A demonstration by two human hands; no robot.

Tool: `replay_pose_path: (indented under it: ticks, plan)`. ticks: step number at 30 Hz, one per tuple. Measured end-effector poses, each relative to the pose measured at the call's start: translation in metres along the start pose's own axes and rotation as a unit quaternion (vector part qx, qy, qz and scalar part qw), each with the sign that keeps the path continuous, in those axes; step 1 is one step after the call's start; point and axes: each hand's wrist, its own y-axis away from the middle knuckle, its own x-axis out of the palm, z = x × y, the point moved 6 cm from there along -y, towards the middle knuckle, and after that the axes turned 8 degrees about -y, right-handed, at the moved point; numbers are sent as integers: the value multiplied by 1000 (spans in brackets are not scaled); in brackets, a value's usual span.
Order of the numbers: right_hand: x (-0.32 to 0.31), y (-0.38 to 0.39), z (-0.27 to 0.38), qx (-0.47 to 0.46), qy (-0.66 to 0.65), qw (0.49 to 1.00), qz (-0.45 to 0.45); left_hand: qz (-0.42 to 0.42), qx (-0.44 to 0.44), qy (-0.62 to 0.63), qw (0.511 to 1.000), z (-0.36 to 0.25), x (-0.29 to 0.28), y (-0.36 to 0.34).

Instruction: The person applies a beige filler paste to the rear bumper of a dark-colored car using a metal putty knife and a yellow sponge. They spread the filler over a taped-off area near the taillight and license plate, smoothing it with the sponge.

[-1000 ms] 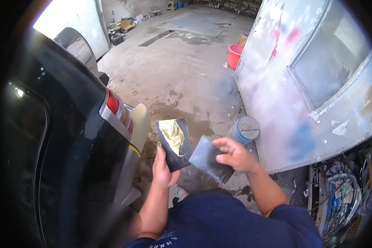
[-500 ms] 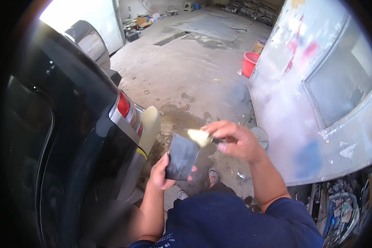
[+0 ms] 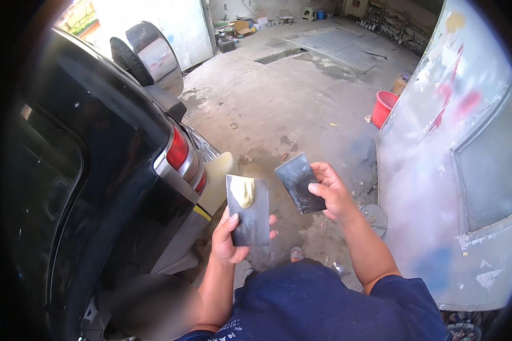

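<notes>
My left hand (image 3: 229,241) grips a flat grey rectangular spreader (image 3: 249,227) from behind, thumb along its edge; a smooth mound of pale yellow paste (image 3: 244,192) sits on the upper part. To its right, my right hand (image 3: 334,193) is closed on a second dark, smeared spreader (image 3: 296,179), held tilted and apart from the first, thumb over its face. Left of my left hand is the rear corner of a black vehicle (image 3: 96,182) with a red tail light (image 3: 178,149) and a cream bumper section (image 3: 217,173).
A scuffed, paint-blotched door panel (image 3: 421,199) stands at the right, beside a red bucket (image 3: 385,109) and a round metal can (image 3: 374,219). Concrete floor (image 3: 290,96) stretches back to boxes (image 3: 243,27), shelving (image 3: 389,25) and a narrow trench (image 3: 279,55).
My right hand has pulled back rightward with its spreader. The paste mound on the left spreader is smaller and higher than a second ago. The view has shifted slightly.
</notes>
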Motion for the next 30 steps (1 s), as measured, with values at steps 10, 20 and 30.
replay_pose_path:
  ticks: [10,20,30]
  plan:
    - [5,-22,-44,107,-121,987,24,-98,-129,-280,946,29,-26,6]
    - [18,-36,-59,21,-122,992,-25,-270,53,-173,946,-10,-48,42]
    - [100,9,-76,-84,386,917,57,-361,210,-131,899,-3,-56,61]
